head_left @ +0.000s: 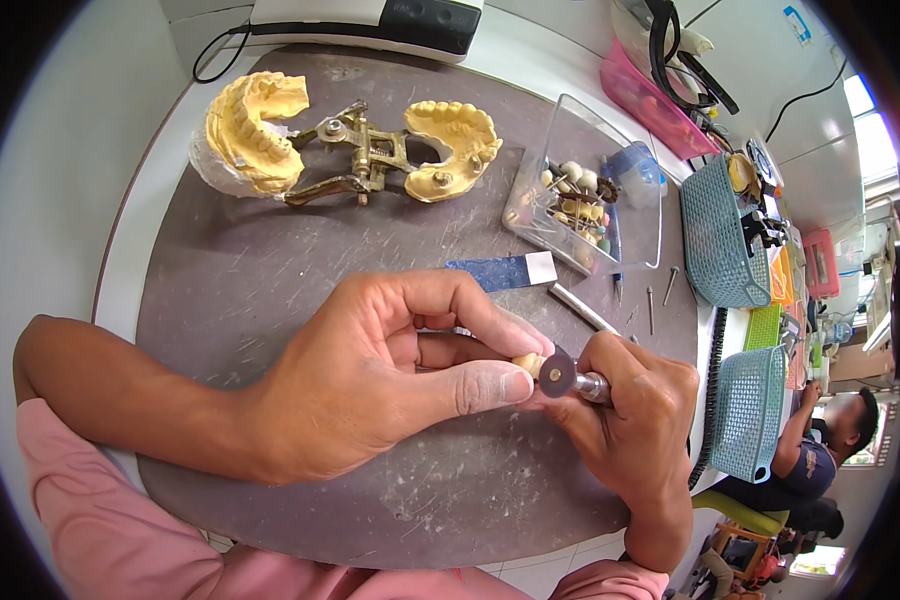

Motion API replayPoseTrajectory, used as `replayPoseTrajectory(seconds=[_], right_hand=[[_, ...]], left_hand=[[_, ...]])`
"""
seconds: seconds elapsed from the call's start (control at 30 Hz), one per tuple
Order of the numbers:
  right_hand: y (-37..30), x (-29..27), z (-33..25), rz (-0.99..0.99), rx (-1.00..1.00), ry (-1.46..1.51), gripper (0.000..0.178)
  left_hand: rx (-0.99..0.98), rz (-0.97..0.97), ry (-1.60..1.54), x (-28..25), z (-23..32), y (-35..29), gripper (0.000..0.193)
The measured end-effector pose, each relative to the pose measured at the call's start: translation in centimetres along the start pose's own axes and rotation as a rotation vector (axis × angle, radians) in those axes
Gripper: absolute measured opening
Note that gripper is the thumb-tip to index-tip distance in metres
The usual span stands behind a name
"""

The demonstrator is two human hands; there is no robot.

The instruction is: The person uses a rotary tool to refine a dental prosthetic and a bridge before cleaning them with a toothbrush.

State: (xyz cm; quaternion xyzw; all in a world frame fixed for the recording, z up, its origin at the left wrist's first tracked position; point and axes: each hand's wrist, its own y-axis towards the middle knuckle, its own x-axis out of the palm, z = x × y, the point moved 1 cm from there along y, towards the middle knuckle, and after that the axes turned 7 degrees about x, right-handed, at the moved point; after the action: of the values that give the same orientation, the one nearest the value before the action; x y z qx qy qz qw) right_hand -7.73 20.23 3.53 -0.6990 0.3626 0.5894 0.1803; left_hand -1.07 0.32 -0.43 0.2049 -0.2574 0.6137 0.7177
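Over the grey bench top (pixel 490 510), pinched a small yellowish piece (pixel 526 363) between thumb and bent fingers of the left hand (pixel 360 400); closed the right hand (pixel 635 410) round a metal handpiece (pixel 592 388), with its dark disc (pixel 557 374) against or just beside the piece. From pale dust (pixel 470 392) on the left thumb, had probably begun abrading; could not tell the amount left. Found no legible lettering on piece, disc or the white machine's dark panel (pixel 435 28).
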Motion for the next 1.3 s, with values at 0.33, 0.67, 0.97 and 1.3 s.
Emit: replayPoseTrajectory(seconds=[0.33,0.67,0.97,1.3], right_hand=[[-0.14,0.06,0.14,0.021,-0.024,0.032,0.049],[-0.15,0.1,0.12,-0.012,-0.033,0.024,0.049],[-0.08,-0.19,-0.04,-0.002,-0.003,0.014,0.051],[-0.65,-0.35,0.43,0.102,0.095,0.093,0.055]], left_hand=[[0.009,-0.011,-0.008,-0.02,-0.15,0.02,0.012],[0.007,0.006,0.01,0.07,-0.12,0.02,0.012],[0.003,0.001,-0.012,0.06,-0.09,-0.03,0.013],[-0.008,0.014,0.027,0.0,0.24,0.13,0.015]])
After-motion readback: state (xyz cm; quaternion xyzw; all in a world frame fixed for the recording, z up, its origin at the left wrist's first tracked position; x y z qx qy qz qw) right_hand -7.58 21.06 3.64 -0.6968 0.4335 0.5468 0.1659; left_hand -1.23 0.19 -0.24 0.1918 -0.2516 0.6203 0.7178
